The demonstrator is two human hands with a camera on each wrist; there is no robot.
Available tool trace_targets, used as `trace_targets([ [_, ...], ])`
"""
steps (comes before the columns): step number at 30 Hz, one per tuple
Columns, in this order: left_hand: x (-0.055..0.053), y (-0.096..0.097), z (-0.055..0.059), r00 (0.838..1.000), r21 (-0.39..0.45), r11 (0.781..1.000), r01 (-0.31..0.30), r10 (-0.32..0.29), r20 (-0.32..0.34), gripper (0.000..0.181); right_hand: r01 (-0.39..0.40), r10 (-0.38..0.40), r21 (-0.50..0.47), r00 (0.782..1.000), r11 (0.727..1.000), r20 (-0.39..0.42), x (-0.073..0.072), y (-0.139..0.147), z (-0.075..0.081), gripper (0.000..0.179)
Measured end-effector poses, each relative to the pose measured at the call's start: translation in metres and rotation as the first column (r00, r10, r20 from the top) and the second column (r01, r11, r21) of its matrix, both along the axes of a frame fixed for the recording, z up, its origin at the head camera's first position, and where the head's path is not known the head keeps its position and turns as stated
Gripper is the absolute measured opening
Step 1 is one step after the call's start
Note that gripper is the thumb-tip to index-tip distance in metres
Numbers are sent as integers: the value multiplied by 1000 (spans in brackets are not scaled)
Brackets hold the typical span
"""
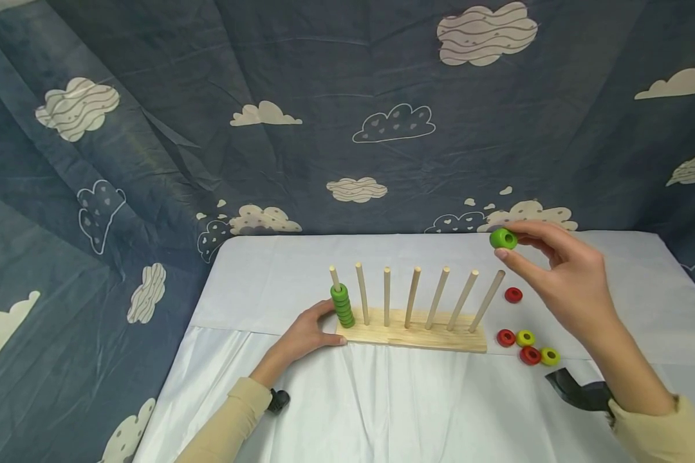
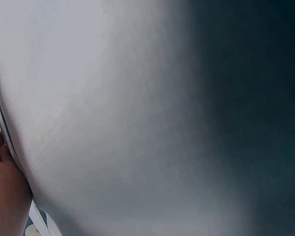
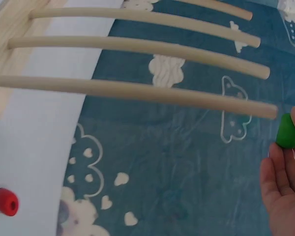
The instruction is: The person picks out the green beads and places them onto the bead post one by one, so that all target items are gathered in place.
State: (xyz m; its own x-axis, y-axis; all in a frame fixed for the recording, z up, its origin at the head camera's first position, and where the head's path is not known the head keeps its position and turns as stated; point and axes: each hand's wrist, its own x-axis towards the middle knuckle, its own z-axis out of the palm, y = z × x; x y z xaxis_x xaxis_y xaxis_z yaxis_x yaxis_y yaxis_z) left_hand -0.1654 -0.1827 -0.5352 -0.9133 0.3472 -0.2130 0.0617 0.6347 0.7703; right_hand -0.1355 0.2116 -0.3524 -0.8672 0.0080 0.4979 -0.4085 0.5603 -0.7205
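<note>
My right hand (image 1: 567, 276) pinches a green bead (image 1: 503, 238) between thumb and fingers, up above the right end of a wooden peg board (image 1: 428, 337). In the right wrist view the green bead (image 3: 287, 132) is close to the tip of the nearest peg (image 3: 187, 98). Several green beads (image 1: 343, 307) are stacked on the leftmost peg, whose top sticks out above them. My left hand (image 1: 304, 334) grips the board's left end, thumb at the front edge and fingers behind. The left wrist view shows mostly blurred white cloth and part of the left hand (image 2: 7, 191).
Right of the board, red beads (image 1: 530, 355) and yellow beads (image 1: 550, 357) lie in a small group, with one red bead (image 1: 513, 295) farther back. A white cloth (image 1: 405, 399) covers the table. Behind it hangs a dark blue curtain (image 1: 324, 77) with clouds.
</note>
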Motion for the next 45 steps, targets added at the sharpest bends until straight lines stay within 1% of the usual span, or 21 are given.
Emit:
trace_targets([
  [5, 0, 0, 0, 1000, 5, 1000, -1, 1, 0, 86, -63, 64, 17, 997, 998, -35, -4, -9, 9, 56],
  [11, 0, -1, -1, 1000, 6, 1000, -3, 3, -9, 85, -133, 135, 53, 990, 990, -46, -8, -22, 19, 55],
  [19, 0, -1, -1, 1000, 16, 1000, -1, 1, -10, 86, -224, 230, 105, 972, 969, -54, -14, -39, 23, 52],
  [23, 0, -1, -1, 1000, 18, 1000, 0, 0, -8, 86, -248, 254, 129, 967, 960, -29, -16, -47, 25, 49],
  [28, 0, 0, 0, 1000, 13, 1000, -2, 2, 1, 86, -281, 285, 124, 958, 952, -16, -17, -57, 27, 47],
  [32, 0, 0, 1, 1000, 13, 1000, -1, 1, 6, 85, -290, 292, 121, 956, 950, -1, -18, -64, 26, 46],
  [42, -1, -1, -1, 1000, 19, 1000, 3, -3, -2, 84, -325, 323, 77, 946, 943, 34, -21, -82, 23, 41],
  [45, -1, -1, -1, 1000, 19, 1000, 7, -7, -6, 84, -343, 341, 68, 939, 937, 38, -21, -88, 22, 41],
])
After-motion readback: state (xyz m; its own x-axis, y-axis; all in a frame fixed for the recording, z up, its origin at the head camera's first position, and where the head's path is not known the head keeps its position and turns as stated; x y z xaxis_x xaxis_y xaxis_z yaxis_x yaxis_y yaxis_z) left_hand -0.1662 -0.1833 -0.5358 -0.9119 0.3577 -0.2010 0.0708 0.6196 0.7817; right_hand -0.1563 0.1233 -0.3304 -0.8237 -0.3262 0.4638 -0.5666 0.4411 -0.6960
